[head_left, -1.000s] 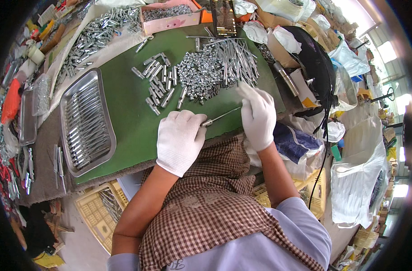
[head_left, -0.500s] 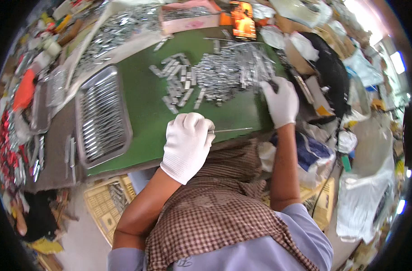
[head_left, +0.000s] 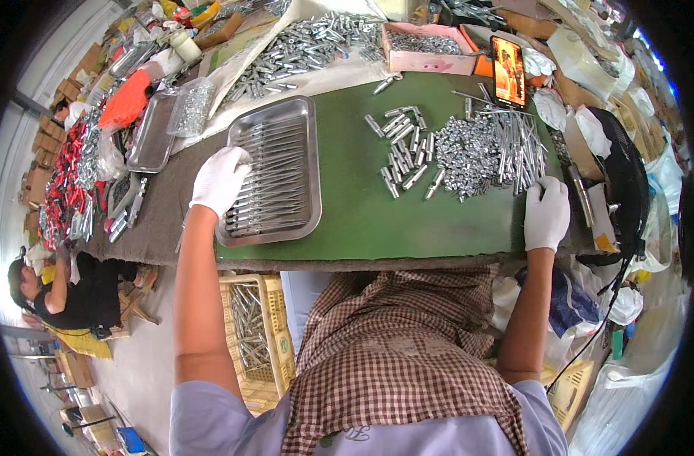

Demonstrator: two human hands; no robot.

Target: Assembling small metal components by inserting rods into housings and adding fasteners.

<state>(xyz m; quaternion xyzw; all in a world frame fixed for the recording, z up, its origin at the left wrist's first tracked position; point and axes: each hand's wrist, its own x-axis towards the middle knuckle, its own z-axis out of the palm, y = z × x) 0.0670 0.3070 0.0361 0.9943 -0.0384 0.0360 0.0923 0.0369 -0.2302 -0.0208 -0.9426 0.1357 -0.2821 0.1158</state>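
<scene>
My left hand (head_left: 222,181), in a white glove, is at the left side of a metal tray (head_left: 314,205). Its fingers are curled over the ends of the slim pointed metal rods (head_left: 274,178) lying there in a row; what they grip, if anything, is hidden. At the right, my gloved right hand (head_left: 547,216) rests by the near ends of a bundle of thin metal rods (head_left: 523,148), fingers bent together, their contents unclear. Beside the bundle lie a heap of small shiny metal parts (head_left: 468,152) and several short metal tubes (head_left: 408,148).
A pink box (head_left: 430,62) of small parts and a lit phone (head_left: 508,72) stand at the back of the green tabletop (head_left: 362,228). More metal parts (head_left: 309,49) spread at the back left. Beneath is a yellow crate (head_left: 274,319). Another person (head_left: 80,292) sits far left.
My left hand has moved left to the tray from the table's front edge, where it held a thin rod. My right hand's fingers have drawn together by the rods. The view has shifted left.
</scene>
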